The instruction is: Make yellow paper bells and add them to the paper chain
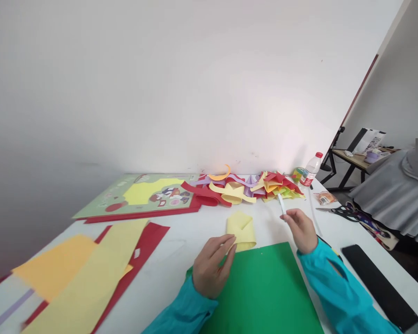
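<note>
Lying on the white table are one small pale yellow folded paper piece, one large rectangular green sheet, one pair of dark-handled scissors, one long flat black bar and, standing at the far right, one clear plastic bottle with a red cap. The far heap of red, yellow and purple folded paper shapes overlaps too much to count. On the near left, one long pale yellow strip crosses one orange sheet.

The left hand has its thumb and fingers closed narrowly on the folded piece's near left corner; the piece extends far and right of those fingertips, just beyond the green sheet's far edge. The right hand, right of the piece and apart from it, pinches one narrow white strip upright.
</note>
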`<control>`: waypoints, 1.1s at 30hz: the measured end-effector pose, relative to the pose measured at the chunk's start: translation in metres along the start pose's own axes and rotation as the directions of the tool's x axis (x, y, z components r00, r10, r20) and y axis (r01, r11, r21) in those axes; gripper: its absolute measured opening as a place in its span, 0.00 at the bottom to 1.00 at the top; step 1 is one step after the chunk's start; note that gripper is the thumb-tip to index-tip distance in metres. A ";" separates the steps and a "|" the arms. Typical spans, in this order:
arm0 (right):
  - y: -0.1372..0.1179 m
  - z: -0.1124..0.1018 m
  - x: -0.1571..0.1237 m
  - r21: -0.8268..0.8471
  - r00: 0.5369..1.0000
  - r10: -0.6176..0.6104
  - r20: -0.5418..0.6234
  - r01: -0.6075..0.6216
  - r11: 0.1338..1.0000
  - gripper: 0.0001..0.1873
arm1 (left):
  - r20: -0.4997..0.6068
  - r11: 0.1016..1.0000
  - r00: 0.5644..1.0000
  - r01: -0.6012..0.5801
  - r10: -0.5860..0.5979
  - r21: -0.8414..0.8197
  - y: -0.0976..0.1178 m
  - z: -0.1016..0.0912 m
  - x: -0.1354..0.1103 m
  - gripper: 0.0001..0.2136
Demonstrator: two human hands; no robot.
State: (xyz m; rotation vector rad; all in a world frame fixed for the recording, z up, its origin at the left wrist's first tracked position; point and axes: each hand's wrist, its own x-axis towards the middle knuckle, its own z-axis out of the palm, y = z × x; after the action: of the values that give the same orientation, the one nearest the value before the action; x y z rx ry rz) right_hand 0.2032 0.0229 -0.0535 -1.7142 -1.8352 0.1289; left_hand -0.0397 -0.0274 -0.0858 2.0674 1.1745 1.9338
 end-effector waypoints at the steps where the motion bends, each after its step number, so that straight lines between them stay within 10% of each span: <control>1: -0.014 0.005 -0.010 0.080 0.998 -0.061 -0.028 0.063 0.995 0.12 | -0.011 0.993 0.995 0.098 -0.099 -0.063 0.009 0.003 0.007 0.13; 3: -0.038 0.015 -0.026 0.362 0.954 -0.217 -0.209 0.282 0.889 0.09 | 0.047 0.928 0.952 0.305 -0.302 -0.212 0.028 0.011 0.026 0.10; 8: -0.060 0.033 -0.041 0.408 0.839 -0.294 -0.457 0.492 0.769 0.06 | 0.324 0.550 0.712 0.694 -0.624 -0.466 0.051 0.033 0.060 0.13; 11: -0.054 0.034 -0.045 0.336 0.791 -0.384 -0.476 0.567 0.752 0.09 | 0.507 0.359 0.604 0.787 -0.615 -0.502 0.047 0.039 0.057 0.16; 15: -0.042 0.027 -0.050 0.248 0.764 -0.477 -0.434 0.610 0.752 0.11 | 0.560 0.286 0.576 0.803 -0.596 -0.522 0.040 0.037 0.049 0.15; 19: -0.031 0.016 -0.046 0.310 0.815 -0.230 -0.531 0.439 0.843 0.17 | 0.665 0.246 0.517 0.852 -0.539 -0.463 0.042 0.028 0.056 0.11; 25: -0.021 0.020 -0.034 0.806 0.995 -0.061 -0.079 0.099 0.584 0.14 | 0.732 0.245 0.465 0.885 -0.497 -0.396 0.044 0.022 0.062 0.09; 33: -0.030 0.015 -0.033 0.981 0.963 -0.216 0.161 -0.133 0.137 0.16 | 0.746 0.261 0.451 0.893 -0.490 -0.368 0.039 0.022 0.066 0.11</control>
State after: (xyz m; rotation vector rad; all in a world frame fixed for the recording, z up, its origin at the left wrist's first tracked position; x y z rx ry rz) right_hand 0.1687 -0.0074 -0.0634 -0.5962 -1.2764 1.3402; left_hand -0.0076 -0.0084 -0.0153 1.0661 0.7554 0.9845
